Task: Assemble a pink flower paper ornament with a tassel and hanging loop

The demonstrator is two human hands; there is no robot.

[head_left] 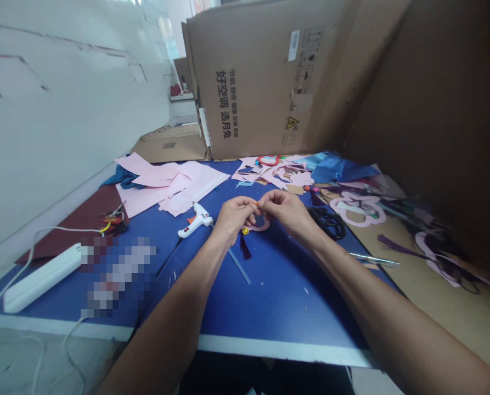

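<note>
Both hands meet over the middle of the blue table. My left hand and my right hand pinch a small orange piece between their fingertips; its exact kind is too small to tell. Just beneath the fingers is a pink paper ring, partly hidden by the hands. Beside my left hand are a small yellow bell and a dark purple tassel. To the left lies a white glue gun, and a clear glue stick rests nearer to me.
Pink paper sheets and cut paper scraps lie at the back. Scissors, a white bar and cords are on the left. A black cable coil lies right. Large cardboard boxes stand behind.
</note>
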